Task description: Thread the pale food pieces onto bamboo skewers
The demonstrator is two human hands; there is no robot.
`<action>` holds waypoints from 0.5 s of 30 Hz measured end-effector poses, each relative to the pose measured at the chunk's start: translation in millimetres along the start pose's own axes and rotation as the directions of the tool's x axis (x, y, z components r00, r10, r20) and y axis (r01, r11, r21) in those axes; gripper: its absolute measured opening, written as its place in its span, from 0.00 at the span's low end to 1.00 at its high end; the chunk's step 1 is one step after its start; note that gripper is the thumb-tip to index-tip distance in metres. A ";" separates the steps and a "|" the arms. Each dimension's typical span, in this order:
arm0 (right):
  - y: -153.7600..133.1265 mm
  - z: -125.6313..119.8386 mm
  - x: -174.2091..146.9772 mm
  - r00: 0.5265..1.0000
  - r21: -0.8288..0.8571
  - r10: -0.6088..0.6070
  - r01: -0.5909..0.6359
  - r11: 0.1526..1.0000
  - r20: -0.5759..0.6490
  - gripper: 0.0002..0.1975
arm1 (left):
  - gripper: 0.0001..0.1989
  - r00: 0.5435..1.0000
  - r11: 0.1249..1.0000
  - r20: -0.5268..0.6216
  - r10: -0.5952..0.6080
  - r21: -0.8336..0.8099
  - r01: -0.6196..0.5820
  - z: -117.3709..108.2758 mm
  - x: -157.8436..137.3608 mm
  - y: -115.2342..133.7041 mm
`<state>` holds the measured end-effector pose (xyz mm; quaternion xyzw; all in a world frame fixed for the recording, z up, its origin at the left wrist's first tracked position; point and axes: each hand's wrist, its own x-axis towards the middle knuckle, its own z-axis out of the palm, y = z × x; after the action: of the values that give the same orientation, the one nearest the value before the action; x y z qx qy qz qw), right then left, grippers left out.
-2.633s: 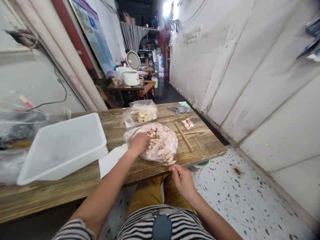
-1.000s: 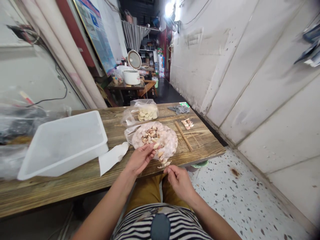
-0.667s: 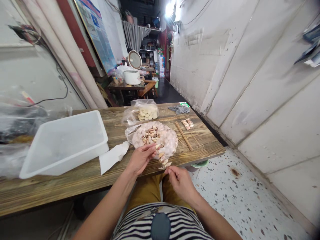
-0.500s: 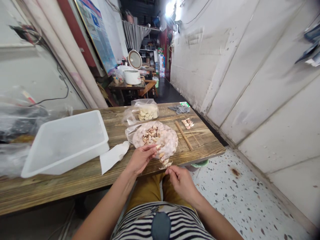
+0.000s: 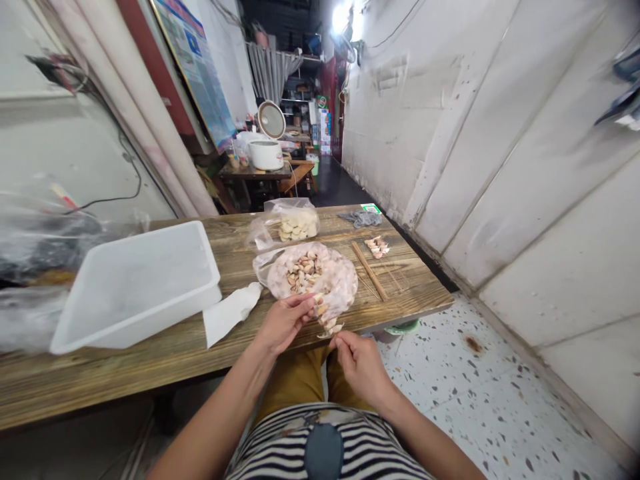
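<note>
My left hand (image 5: 287, 324) pinches a garlic clove (image 5: 317, 300) between thumb and fingertips, at the near edge of the bag. Closed at the table's front edge, my right hand (image 5: 361, 363) grips the end of a thin skewer, mostly hidden by a short row of garlic cloves (image 5: 330, 325) on it. Just beyond both hands, an open plastic bag (image 5: 343, 277) holds many unpeeled cloves (image 5: 305, 268). To the right lie thin wooden skewers (image 5: 369, 270) and a small group of skewered cloves (image 5: 377, 247).
A white plastic tub (image 5: 135, 287) stands on the left of the wooden table (image 5: 165, 370), beside a white paper sheet (image 5: 231, 313). Behind the garlic is a bag of pale slices (image 5: 297, 225). A grey crumpled cloth (image 5: 361, 219) lies at the back right. A rice cooker (image 5: 266, 155) stands farther off.
My left hand and its clove have dipped slightly toward the row of cloves. My right hand stays almost where it was. The whole view has shifted a little.
</note>
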<state>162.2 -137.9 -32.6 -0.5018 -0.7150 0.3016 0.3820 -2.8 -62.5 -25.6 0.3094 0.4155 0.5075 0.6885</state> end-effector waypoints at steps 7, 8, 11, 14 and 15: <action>1.4 4.9 2.2 1.000 -0.023 -0.020 0.020 1.000 -0.019 0.12 | 0.17 0.999 0.999 -0.006 -0.037 -0.024 0.037 -4.0 -0.3 -9.1; 2.1 5.7 3.1 0.999 -0.035 -0.028 0.027 0.999 -0.021 0.12 | 0.16 1.000 0.999 -0.004 -0.029 -0.028 0.029 -3.4 -0.9 -9.8; 4.7 8.2 6.7 0.998 -0.073 -0.054 0.050 0.996 -0.046 0.12 | 0.17 1.000 0.999 0.026 -0.008 -0.038 0.009 0.5 -5.5 -10.9; 7.1 9.3 10.5 0.994 -0.093 -0.074 0.066 0.993 -0.086 0.13 | 0.21 0.999 0.999 0.030 0.045 -0.011 -0.045 3.8 -10.9 -10.4; 7.7 9.2 11.4 0.993 -0.098 -0.076 0.067 0.993 -0.095 0.13 | 0.22 0.996 0.996 0.011 0.085 0.027 -0.086 3.4 -11.8 -9.4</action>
<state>155.8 -125.1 -40.8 -0.5074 -0.7264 0.2285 0.4033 2.8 -76.6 -29.0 0.3391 0.4054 0.5290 0.6639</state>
